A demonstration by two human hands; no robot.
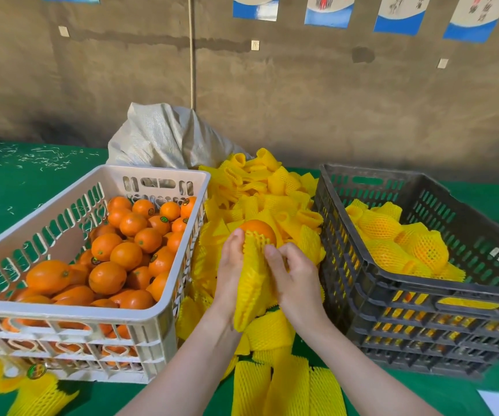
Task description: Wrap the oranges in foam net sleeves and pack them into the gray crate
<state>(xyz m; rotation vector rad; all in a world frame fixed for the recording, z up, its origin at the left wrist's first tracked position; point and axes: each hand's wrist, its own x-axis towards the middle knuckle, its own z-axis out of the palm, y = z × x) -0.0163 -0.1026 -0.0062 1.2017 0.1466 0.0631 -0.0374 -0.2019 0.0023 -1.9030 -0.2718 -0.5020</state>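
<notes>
An orange sits at the mouth of a yellow foam net sleeve between the two crates. My left hand grips the sleeve's left side, thumb up against the orange. My right hand pinches the sleeve's right edge with curled fingers. Most of the orange's lower half is hidden by the sleeve and my fingers. The gray crate on the right holds several wrapped oranges. The white crate on the left is full of bare oranges.
A heap of loose yellow sleeves lies between the crates and spills toward me. A grey woven sack stands behind it. The table has a green cover. A concrete wall rises at the back.
</notes>
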